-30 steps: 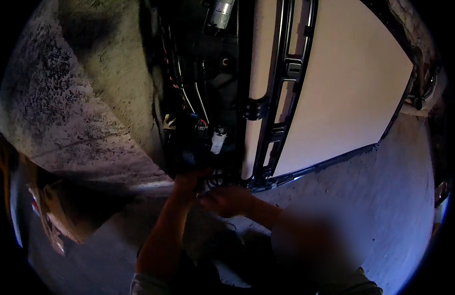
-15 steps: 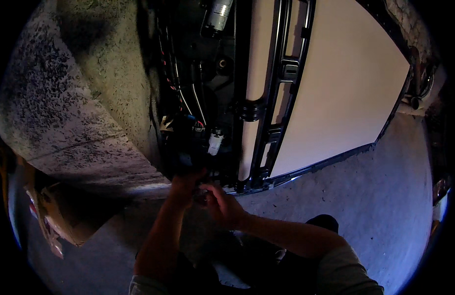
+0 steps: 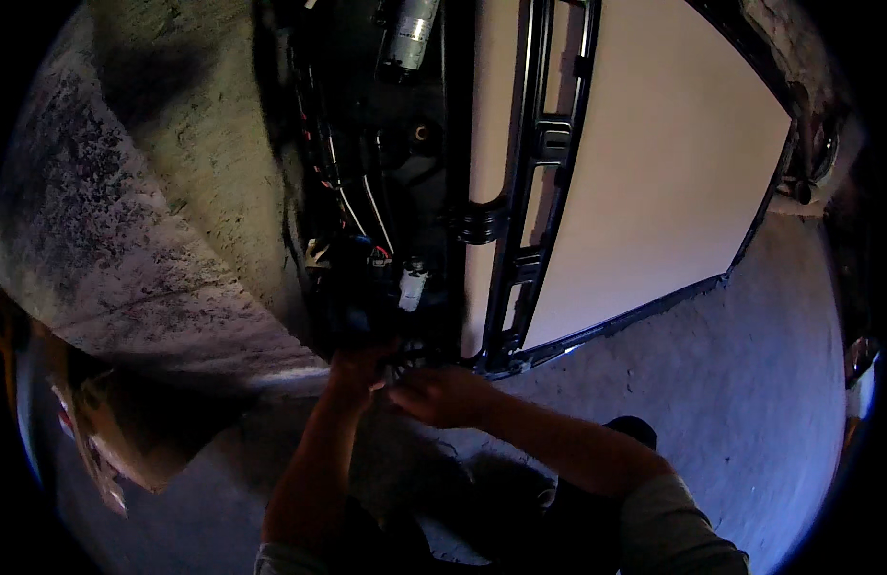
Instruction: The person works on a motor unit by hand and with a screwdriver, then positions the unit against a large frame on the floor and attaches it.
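Note:
Side by side, my left hand (image 3: pixel 359 372) and my right hand (image 3: pixel 443 396) work at the near end of a dark, opened machine compartment (image 3: pixel 424 187). Both hands look closed, the right with its fingers pinched together beside the left thumb. Whatever lies between the fingertips is small and lost in shadow. Just beyond them stands a short white cylindrical part (image 3: pixel 414 289). Thin wires (image 3: pixel 374 211) in black, white and red run up the compartment, with a red-edged connector (image 3: pixel 379 255) among them. Farther up sits a silver cylinder (image 3: pixel 412 36) with a label.
Right of the compartment, a black slotted frame (image 3: pixel 544 182) borders a large beige panel (image 3: pixel 664 153). At the left rises a rough, stained slab-like surface (image 3: pixel 127 220). A cardboard box (image 3: pixel 161 431) lies at lower left on the concrete floor (image 3: pixel 692 383).
The view has shifted slightly, so the machine sits a little farther left. My right hand has turned flatter, its fingers lower and closer in beside the left hand.

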